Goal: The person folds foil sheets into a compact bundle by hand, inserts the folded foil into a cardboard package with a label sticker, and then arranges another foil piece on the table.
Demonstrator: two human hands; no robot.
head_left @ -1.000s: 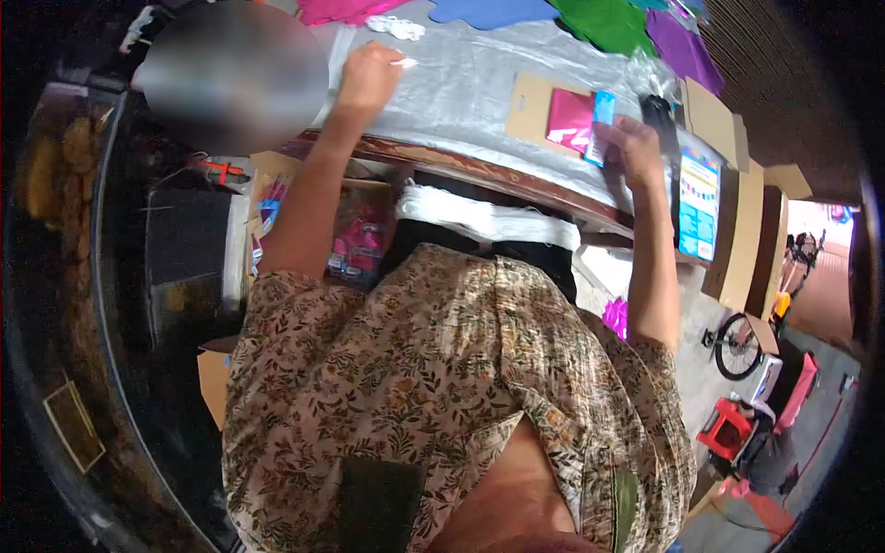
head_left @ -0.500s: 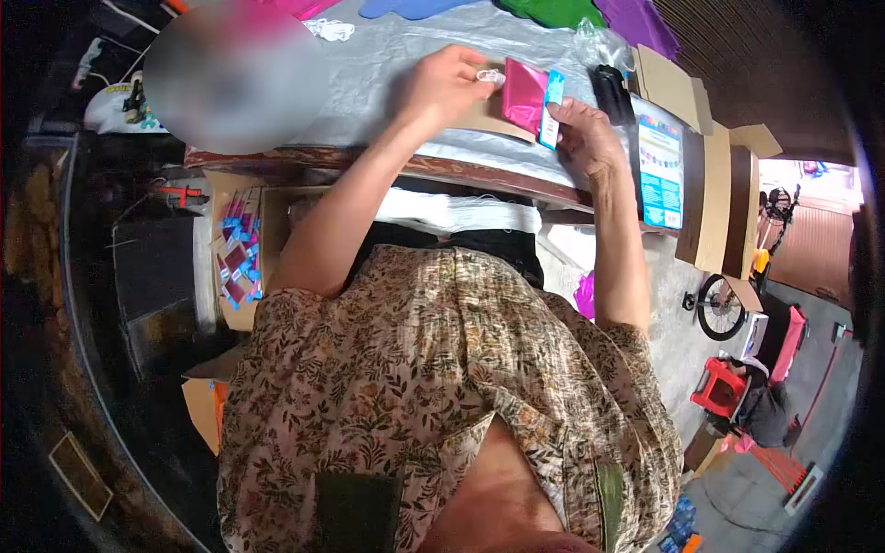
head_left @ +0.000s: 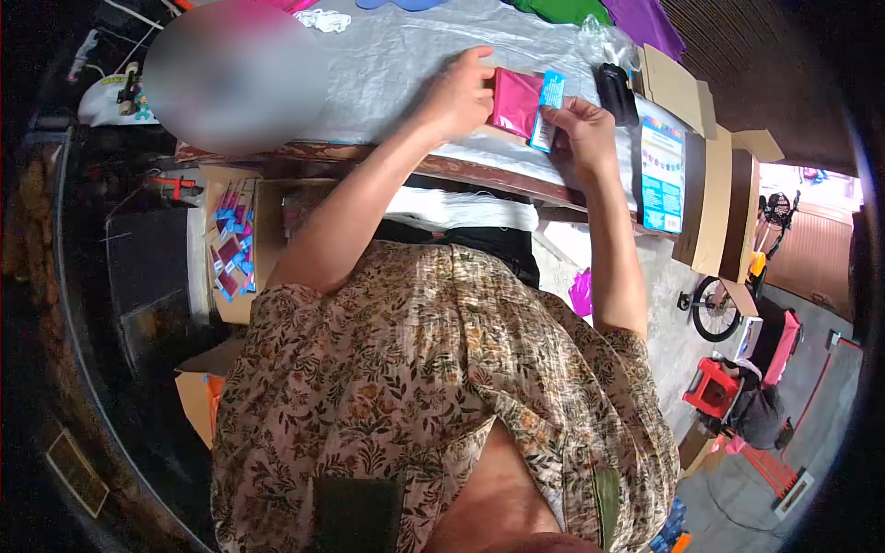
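Note:
A flat magenta packet (head_left: 516, 103) with a blue-and-white label strip (head_left: 548, 111) along its right side is held over the near part of the table. My right hand (head_left: 585, 134) pinches the label strip between thumb and fingers. At the packet's left edge is my left hand (head_left: 459, 100), its index finger stretched out and the other fingers partly bent. Whether those fingers touch the packet, I cannot make out. Behind the packet lies a piece of brown cardboard, mostly hidden.
A silver-grey sheet (head_left: 387, 64) covers the table. To the right are a black object (head_left: 616, 92), a blue printed sheet (head_left: 662, 175) and cardboard boxes (head_left: 705, 194). An open box of similar packets (head_left: 232, 244) stands lower left. White string (head_left: 323, 20) lies at the back.
The white loop at my left fingertips is no longer visible. My left index finger has straightened away from the packet. The packet has shifted slightly left and flattened toward the camera.

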